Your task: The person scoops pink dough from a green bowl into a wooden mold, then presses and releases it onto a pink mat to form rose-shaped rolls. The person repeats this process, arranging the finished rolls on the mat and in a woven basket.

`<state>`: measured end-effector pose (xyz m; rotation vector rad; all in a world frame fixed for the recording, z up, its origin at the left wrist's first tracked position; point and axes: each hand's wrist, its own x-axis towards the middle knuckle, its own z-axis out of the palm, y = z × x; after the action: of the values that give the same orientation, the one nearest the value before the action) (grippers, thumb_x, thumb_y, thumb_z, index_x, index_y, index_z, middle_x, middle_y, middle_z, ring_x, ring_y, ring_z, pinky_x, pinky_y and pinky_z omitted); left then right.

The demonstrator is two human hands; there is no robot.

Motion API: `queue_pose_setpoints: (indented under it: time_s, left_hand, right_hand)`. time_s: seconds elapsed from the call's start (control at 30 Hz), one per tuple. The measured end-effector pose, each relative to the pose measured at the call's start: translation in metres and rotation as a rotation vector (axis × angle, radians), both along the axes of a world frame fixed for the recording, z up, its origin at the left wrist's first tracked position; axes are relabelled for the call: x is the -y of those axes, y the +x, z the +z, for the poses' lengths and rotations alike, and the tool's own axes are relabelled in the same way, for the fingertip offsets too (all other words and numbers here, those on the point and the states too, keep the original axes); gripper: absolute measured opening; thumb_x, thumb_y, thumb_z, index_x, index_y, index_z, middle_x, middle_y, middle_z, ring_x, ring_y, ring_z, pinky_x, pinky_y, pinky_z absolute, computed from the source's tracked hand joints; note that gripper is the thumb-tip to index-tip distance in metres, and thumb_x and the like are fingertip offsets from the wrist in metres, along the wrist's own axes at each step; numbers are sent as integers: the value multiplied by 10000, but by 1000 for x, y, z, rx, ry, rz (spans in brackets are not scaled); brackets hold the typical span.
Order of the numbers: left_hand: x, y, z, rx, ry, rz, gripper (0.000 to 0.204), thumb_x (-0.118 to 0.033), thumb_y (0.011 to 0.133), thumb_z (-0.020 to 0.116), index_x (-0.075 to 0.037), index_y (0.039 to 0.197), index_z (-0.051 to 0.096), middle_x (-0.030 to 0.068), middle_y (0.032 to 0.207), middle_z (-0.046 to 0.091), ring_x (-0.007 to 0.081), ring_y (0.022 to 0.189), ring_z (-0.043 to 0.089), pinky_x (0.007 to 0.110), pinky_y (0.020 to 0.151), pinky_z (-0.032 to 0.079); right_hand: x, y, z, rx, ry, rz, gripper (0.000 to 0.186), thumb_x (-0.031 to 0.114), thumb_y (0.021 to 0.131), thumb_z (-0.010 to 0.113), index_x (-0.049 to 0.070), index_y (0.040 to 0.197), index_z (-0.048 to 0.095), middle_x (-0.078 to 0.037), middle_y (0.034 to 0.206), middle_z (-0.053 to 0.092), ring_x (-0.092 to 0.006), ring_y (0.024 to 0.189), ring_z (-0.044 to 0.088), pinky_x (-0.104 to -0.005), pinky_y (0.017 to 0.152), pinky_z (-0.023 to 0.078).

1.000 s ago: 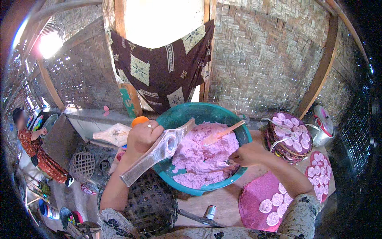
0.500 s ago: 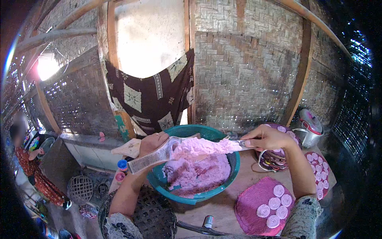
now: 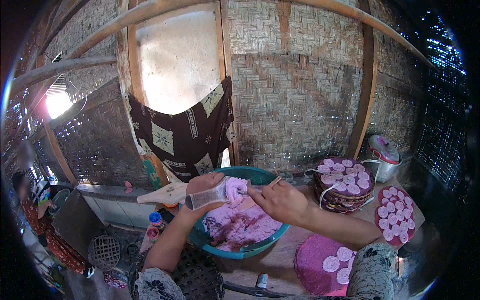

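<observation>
Over the teal basin (image 3: 260, 245) my left hand (image 3: 205, 187) grips a dough-loaded paddle (image 3: 212, 196), right hand (image 3: 280, 200) pinching a stick (image 3: 272, 182); stacked trays (image 3: 345, 187) are filled, much pink dough (image 3: 240, 225) remains.

Open air lies above the teal basin (image 3: 272, 239), though both hands crowd its near rim. To the right, the stack of round trays (image 3: 345, 192) and the metal pot (image 3: 382, 155) block the way — bare table (image 3: 272, 267) remains in front.
</observation>
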<state>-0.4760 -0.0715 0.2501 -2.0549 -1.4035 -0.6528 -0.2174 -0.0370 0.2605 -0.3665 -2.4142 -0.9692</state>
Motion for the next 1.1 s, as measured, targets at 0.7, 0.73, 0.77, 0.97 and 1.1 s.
queue_pose_setpoints:
  time_s: [0.7,0.73,0.77,0.97,1.1]
  left_hand:
    - [3,0,-6,-50,95,113,307,-334,691,675,-109,869,565,60,716,552,246,694,616,361,604,499]
    - [-7,-22,-20,239,0,-28,288,-324,718,663,-106,883,571,63,758,565,239,730,615,356,644,497]
    - [-17,-44,-35,537,-65,-179,271,-313,745,651,-102,896,576,66,799,579,233,765,615,351,684,494]
    - [-10,-34,2,618,158,4,333,-310,822,603,-53,1031,576,75,1006,612,192,917,596,295,826,472]
    - [-19,-15,16,217,339,501,340,-303,775,640,-72,1023,612,93,930,646,261,864,627,337,788,505]
  right_hand:
    - [7,9,10,12,-88,60,337,184,804,540,62,1117,567,-20,700,594,-188,623,626,-325,625,464]
    - [9,16,8,-72,-71,94,310,190,805,542,95,1098,581,-19,677,590,-189,582,619,-329,579,463]
    - [13,26,12,-103,-119,42,298,191,805,546,109,1089,584,-20,666,586,-192,566,612,-333,559,461]
    - [2,25,-4,-508,-174,-134,179,225,856,601,146,1010,644,-23,595,549,-215,494,573,-361,476,444]
    - [12,6,-14,-548,-188,-102,204,194,843,605,147,1040,636,-30,593,549,-214,483,572,-362,462,436]
